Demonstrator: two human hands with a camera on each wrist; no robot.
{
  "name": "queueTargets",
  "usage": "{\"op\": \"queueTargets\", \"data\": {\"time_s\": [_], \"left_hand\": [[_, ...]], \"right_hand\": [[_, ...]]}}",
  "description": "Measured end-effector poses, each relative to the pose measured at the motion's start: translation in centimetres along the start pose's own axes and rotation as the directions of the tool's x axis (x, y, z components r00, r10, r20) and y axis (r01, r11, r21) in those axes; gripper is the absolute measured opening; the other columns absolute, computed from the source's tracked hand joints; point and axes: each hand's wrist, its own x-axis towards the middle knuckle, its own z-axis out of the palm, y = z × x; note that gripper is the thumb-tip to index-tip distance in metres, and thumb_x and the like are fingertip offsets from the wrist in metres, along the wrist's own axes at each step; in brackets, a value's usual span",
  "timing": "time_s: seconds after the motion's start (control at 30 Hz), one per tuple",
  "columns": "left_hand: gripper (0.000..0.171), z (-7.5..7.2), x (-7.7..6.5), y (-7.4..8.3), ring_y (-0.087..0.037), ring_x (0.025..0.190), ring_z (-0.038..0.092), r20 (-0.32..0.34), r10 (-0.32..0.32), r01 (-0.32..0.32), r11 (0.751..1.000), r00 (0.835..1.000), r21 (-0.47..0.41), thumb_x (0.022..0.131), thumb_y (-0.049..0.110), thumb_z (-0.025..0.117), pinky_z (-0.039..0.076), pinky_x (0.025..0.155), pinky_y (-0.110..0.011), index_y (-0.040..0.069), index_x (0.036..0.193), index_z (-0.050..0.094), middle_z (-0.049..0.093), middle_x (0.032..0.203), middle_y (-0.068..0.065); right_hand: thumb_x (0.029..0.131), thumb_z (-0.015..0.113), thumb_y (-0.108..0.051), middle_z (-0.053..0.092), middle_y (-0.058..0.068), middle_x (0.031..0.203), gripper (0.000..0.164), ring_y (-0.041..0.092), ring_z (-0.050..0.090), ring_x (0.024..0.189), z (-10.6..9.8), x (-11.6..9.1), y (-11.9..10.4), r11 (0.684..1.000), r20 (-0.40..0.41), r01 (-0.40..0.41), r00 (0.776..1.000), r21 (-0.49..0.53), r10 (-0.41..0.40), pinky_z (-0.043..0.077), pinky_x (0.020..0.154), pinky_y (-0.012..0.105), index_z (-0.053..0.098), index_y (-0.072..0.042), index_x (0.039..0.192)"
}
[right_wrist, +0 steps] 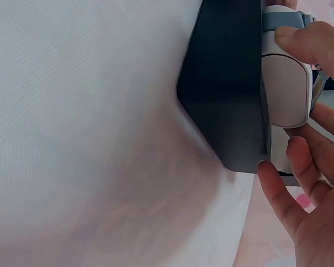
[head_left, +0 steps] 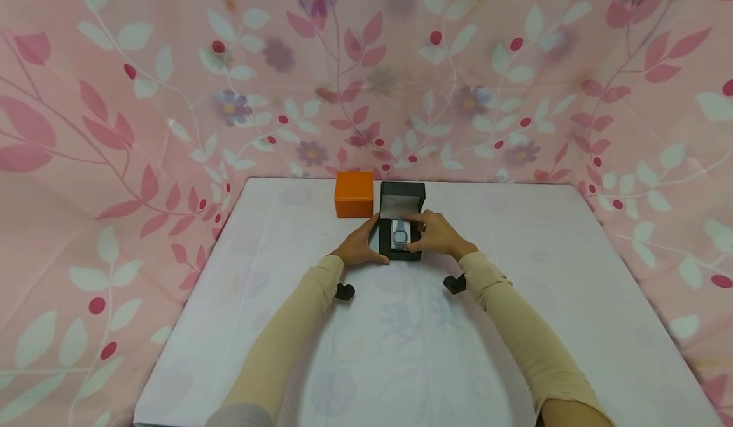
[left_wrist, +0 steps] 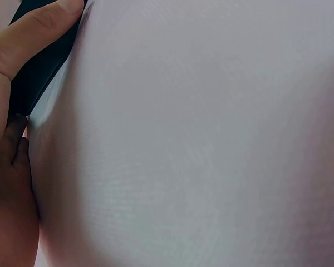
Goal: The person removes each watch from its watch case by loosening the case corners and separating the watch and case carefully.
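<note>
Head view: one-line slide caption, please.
Left hand touches an open black box as the right hand grips the watch inside; orange box nearby.

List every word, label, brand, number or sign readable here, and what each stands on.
No readable text in any view.
Watch: any markings on its face are too small to read.
Black box: no lettering visible.
Orange box: no lettering visible.

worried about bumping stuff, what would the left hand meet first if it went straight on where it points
The open black watch box: the left hand points at its left side and seems to touch it, though depth is unclear.
</note>
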Motion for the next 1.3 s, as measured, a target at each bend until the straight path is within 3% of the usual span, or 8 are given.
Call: {"op": "queueTargets", "data": {"time_s": [0.47,0.87,1.03,1.17,1.3], "left_hand": [[0.129,-0.1,-0.2,0.1,-0.020,0.146,0.021,-0.008,0.005,-0.005,1.000,1.000,0.003,0.060,0.057,0.088,0.019,0.117,-0.043,0.031,0.158,0.008,0.014,0.162,0.004],[0.128,0.3,-0.1,-0.3,-0.021,0.145,0.024,-0.003,0.013,-0.013,1.000,1.000,0.017,0.061,0.058,0.087,0.021,0.116,-0.043,0.028,0.158,0.009,0.018,0.161,0.002],[0.128,0.1,-0.5,-0.2,-0.023,0.142,0.028,-0.017,0.053,-0.053,0.998,0.998,0.031,0.060,0.062,0.085,0.023,0.115,-0.045,0.021,0.158,0.013,0.024,0.159,-0.002],[0.123,-0.4,-0.9,0.3,-0.022,0.131,0.038,-0.056,0.093,-0.091,0.995,0.994,0.044,0.060,0.067,0.082,0.033,0.111,-0.044,0.020,0.156,0.020,0.032,0.145,-0.006],[0.111,-0.8,-1.3,1.1,-0.020,0.120,0.040,-0.100,0.181,-0.176,0.982,0.978,0.063,0.064,0.064,0.081,0.042,0.104,-0.041,0.018,0.152,0.030,0.035,0.133,-0.006]], "right_hand": [[0.069,0.086,-0.038,0.057,0.007,0.098,0.072,0.032,0.057,0.094,-1.1,-0.5,-1.2,0.999,-0.004,-0.033,0.999,0.005,0.033,0.051,0.074,0.038,0.061,-0.019,0.134],[0.069,0.087,-0.036,0.058,0.011,0.095,0.072,0.036,0.057,0.094,-1.0,-1.4,-1.2,0.999,0.024,-0.033,0.999,0.022,0.033,0.050,0.074,0.039,0.061,-0.020,0.134],[0.070,0.087,-0.037,0.059,0.019,0.099,0.075,0.037,0.057,0.093,-0.8,-1.8,-1.0,0.999,0.044,-0.030,0.999,0.015,0.029,0.050,0.074,0.039,0.058,-0.021,0.137],[0.070,0.087,-0.038,0.059,0.019,0.099,0.076,0.037,0.057,0.093,-1.0,-1.9,-0.9,1.000,0.039,-0.015,0.999,0.013,0.014,0.049,0.072,0.039,0.058,-0.021,0.138],[0.069,0.087,-0.037,0.059,0.017,0.097,0.075,0.037,0.058,0.093,-1.2,-1.9,-1.0,1.000,0.029,-0.008,1.000,0.004,0.008,0.050,0.070,0.038,0.059,-0.020,0.137]]}}
